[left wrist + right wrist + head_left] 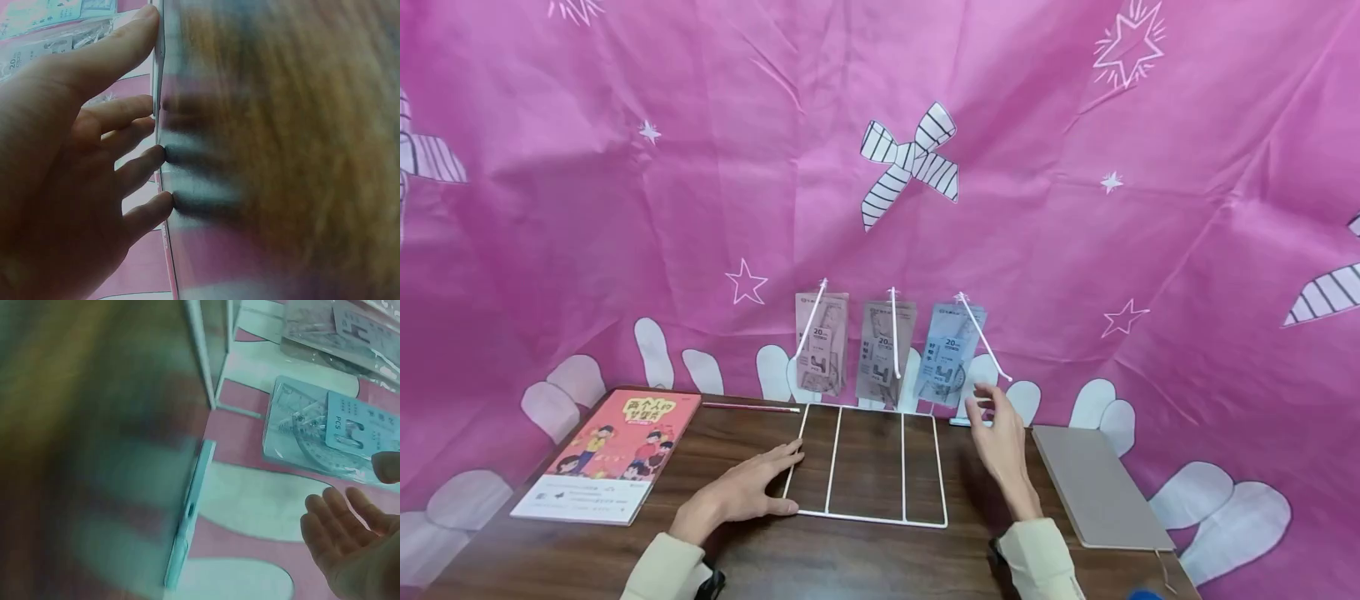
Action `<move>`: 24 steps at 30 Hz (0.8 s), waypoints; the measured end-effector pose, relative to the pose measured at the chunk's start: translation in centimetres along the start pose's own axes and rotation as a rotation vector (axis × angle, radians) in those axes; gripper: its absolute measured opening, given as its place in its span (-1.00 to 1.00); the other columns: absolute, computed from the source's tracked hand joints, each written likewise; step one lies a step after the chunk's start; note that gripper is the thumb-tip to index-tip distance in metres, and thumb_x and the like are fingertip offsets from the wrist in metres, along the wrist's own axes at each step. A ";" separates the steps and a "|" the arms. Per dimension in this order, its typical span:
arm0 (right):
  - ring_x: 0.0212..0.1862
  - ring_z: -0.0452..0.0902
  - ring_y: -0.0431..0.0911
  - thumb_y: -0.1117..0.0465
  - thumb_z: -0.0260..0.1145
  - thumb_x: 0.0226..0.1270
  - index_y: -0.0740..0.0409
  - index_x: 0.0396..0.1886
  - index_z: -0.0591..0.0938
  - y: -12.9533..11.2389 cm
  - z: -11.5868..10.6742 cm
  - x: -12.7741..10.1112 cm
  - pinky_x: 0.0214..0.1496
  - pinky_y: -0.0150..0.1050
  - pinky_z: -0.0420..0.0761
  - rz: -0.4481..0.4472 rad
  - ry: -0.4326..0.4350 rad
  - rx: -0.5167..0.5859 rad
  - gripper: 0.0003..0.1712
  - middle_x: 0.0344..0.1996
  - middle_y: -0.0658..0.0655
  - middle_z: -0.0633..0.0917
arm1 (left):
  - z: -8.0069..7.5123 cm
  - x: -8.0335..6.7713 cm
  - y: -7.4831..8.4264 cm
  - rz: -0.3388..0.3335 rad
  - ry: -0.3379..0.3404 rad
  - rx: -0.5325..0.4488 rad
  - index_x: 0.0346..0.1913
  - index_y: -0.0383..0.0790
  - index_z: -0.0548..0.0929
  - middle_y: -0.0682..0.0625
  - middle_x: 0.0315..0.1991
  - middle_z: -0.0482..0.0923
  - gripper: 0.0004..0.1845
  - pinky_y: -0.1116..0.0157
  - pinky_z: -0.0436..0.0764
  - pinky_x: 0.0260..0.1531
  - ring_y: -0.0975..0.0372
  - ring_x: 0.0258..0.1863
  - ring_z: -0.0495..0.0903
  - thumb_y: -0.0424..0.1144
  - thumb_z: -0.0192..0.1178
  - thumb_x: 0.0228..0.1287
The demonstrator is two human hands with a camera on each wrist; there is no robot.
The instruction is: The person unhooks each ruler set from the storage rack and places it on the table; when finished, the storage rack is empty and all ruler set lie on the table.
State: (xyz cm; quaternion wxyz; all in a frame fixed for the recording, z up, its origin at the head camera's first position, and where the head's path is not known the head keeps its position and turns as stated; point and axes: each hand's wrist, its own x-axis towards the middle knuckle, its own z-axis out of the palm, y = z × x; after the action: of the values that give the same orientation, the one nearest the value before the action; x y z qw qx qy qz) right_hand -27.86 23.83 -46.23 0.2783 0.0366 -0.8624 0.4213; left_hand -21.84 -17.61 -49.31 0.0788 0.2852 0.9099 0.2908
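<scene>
A white wire rack [903, 467] lies its base on the table and carries three hooks at the back. From them hang plastic packets of ruler sets: pink [822, 346], grey [883, 354] and blue [951, 354]. My left hand [748, 483] is spread low at the rack's left side, its thumb and fingertips right at the wire. In the left wrist view the fingers [140, 172] are apart with nothing between them. My right hand [1000, 433] is raised just below and right of the blue packet, fingers loosely bent and holding nothing. A protractor shows inside the blue packet [306, 428].
Left on the brown table [760, 567] lies a red and white book [617, 458]; a grey notebook [1097, 487] lies at the right. A pencil [752, 407] and a slim light-blue tool [190, 515] lie along the back edge. Pink cloth [775, 167] hangs behind.
</scene>
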 end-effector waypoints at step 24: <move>-0.09 0.65 -0.32 0.22 0.31 0.56 0.38 0.15 0.56 -0.9 2.1 5.3 0.05 -0.38 0.68 0.224 -0.053 0.546 -0.65 0.07 0.35 0.67 | 0.2 0.2 -0.1 -0.013 -0.011 -0.040 0.51 -0.46 0.36 -0.32 0.62 0.11 -0.10 -0.37 0.09 0.49 -0.27 0.58 0.10 0.03 0.44 0.30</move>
State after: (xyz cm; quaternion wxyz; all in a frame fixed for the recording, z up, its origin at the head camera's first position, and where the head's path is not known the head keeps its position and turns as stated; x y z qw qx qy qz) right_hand -32.95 22.59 -43.91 0.1874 0.0259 -0.7227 0.6648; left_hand -21.99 -17.47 -49.53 0.0915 0.2791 0.9053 0.3068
